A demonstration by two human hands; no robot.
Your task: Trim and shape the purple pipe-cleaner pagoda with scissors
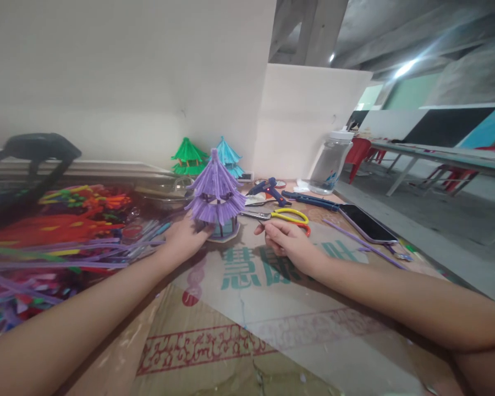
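A purple two-tiered pavilion model, built of fuzzy pipe cleaners, stands upright on a pale base on the cardboard. My left hand is closed around the lower left side of it, the fingers partly hidden behind. Right of the model, my right hand rests low over the cardboard with curled fingers; whether anything small sits in them I cannot make out. Just behind that hand lie scissors with yellow and orange handles. Green and light blue models of similar shape stand at the wall.
Pipe cleaners in many colours cover the left side, blurred. A glue gun, a dark blue long-handled tool, a phone and a clear water bottle lie or stand at the back right. A purple pipe cleaner lies near the phone.
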